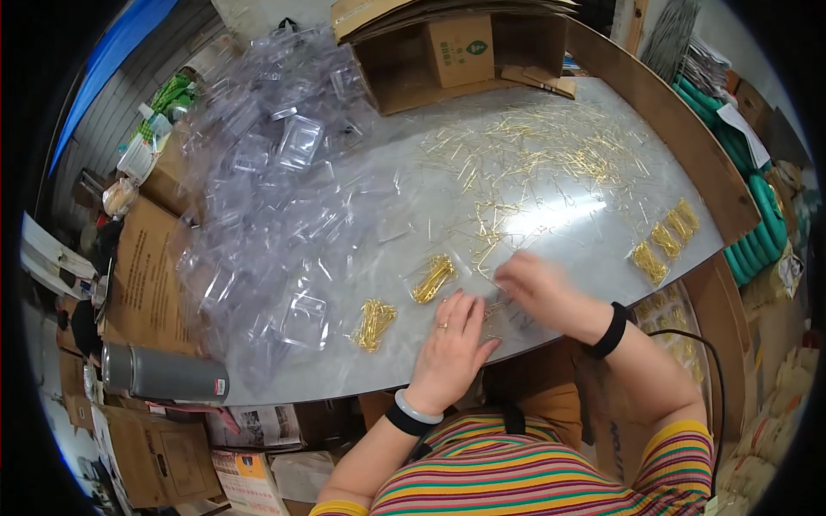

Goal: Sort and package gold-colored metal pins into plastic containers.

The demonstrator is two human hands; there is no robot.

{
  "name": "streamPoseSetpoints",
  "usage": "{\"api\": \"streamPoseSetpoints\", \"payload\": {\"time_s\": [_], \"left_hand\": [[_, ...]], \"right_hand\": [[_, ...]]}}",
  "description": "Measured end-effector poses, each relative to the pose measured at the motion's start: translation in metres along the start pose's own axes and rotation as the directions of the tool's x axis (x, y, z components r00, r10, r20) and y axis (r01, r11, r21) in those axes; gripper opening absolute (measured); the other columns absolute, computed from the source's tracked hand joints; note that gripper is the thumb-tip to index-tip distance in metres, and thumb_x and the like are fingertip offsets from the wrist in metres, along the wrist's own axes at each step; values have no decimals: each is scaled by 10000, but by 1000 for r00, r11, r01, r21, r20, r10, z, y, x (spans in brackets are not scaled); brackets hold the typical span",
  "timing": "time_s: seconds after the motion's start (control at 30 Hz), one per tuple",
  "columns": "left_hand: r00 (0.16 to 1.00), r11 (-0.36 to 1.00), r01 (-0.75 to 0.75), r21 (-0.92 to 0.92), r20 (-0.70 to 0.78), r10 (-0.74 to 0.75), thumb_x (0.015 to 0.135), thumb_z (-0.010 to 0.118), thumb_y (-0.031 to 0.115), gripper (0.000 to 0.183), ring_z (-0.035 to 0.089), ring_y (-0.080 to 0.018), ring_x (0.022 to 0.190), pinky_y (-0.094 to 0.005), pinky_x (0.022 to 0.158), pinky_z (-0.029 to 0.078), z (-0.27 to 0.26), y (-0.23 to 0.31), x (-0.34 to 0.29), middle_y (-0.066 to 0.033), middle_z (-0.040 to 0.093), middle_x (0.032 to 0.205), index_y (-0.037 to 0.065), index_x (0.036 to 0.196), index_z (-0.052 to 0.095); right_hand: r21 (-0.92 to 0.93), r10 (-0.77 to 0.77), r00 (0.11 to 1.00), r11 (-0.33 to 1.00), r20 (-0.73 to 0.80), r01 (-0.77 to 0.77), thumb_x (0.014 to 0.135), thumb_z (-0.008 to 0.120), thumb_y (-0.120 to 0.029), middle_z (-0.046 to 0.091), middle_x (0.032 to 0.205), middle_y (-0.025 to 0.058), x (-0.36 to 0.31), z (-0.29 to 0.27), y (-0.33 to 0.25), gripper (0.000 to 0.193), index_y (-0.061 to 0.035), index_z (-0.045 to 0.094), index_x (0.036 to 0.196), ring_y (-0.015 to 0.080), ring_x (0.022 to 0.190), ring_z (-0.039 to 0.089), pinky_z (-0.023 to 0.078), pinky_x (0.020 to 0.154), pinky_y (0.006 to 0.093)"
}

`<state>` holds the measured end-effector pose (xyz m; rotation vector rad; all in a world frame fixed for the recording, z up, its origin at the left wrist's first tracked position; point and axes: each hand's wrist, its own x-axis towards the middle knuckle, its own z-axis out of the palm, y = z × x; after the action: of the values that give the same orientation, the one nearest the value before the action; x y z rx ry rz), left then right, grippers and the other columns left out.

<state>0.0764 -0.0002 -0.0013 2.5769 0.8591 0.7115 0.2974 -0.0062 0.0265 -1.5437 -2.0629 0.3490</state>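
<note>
My left hand (449,348) lies at the near edge of the metal table (387,378), fingers stretched out and thumb apart. Its fingertips are just below a clear plastic tray holding a bundle of gold wire hooks (435,278). Another bundle of gold hooks (373,324) sits to the left of that hand. Motion smears my right hand (542,291), which is beside a few loose gold hooks (483,245); what its fingers hold, if anything, cannot be made out. Some silvery wire pieces (496,314) lie between the two hands.
A large heap of clear plastic trays (301,146) covers the table's left side. Loose gold hooks (559,146) spread across the far right. Several filled packs (664,242) line the right edge. A grey bottle (172,374) lies at the left corner; a cardboard box (404,73) stands behind.
</note>
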Motion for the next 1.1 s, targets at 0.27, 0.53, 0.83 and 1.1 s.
{"api": "streamPoseSetpoints", "payload": {"time_s": [0.27,0.53,0.83,1.1], "left_hand": [[999,999,-44,16,2,44,872,743,190,583,434,-436,1327,-506,1131,367,0,-3,-3,-221,476,1373,-28,1358,509],[999,999,-31,-18,-19,30,872,742,179,592,441,-430,1326,-530,1143,357,1,-1,-2,-214,487,1363,-27,1371,501],[1000,1000,-25,2,9,25,860,743,146,573,442,-427,1321,-521,1129,374,3,0,-3,-204,488,1340,-38,1350,509],[999,976,49,-212,-4,-51,761,833,138,770,465,-434,1300,-486,1096,408,-1,-7,-5,-233,455,1388,-32,1410,455]], "right_hand": [[-193,-135,991,972,26,137,829,760,-291,594,1030,128,-18,-15,-13,416,-60,634,1153,342,968,600,519,810,428],[7,-98,963,995,253,99,821,760,-164,574,1094,127,-27,-12,-9,409,-72,618,1194,345,1048,567,493,919,441],[-52,63,993,996,-96,-69,869,677,-52,441,1425,299,-67,22,-35,577,81,435,1376,481,1351,412,362,1143,512],[352,-14,996,935,-86,44,878,695,-63,440,1468,264,-50,32,-44,614,50,428,1418,440,1387,404,370,1144,496]]}}
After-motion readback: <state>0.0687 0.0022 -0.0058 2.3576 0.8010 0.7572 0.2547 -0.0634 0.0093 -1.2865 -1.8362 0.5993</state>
